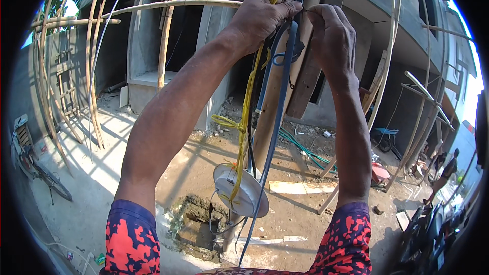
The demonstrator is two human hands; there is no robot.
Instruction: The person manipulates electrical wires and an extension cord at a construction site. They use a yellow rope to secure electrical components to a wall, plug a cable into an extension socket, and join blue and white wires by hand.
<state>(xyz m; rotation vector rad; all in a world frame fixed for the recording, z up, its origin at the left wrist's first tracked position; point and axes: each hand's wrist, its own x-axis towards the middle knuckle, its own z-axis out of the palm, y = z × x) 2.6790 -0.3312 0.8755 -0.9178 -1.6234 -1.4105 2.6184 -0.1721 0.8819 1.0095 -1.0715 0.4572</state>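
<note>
Both my arms reach up to a pole (270, 91) with cables and cords bundled against it. My left hand (257, 20) is closed beside the pole, thumb and fingers pinched; what they grip is hidden. A yellow rope (247, 102) passes behind that hand, its looped end showing above. My right hand (333, 33) is closed in a pinch on the other side, where a thin dark strand shows at the fingertips. A flat blue-grey cable (281, 102) runs down the pole between my hands. Lower down, a round white metal dish-shaped thing (239, 188) hangs tied in the yellow rope.
A square pit (201, 224) opens in the ground below. A wooden plank (303, 187) and a green hose (305, 148) lie on the dirt. Bamboo poles (173, 25) stand before an unfinished concrete building. A bicycle (43, 170) is at left; motorcycles (433, 231) and a person (445, 173) are at right.
</note>
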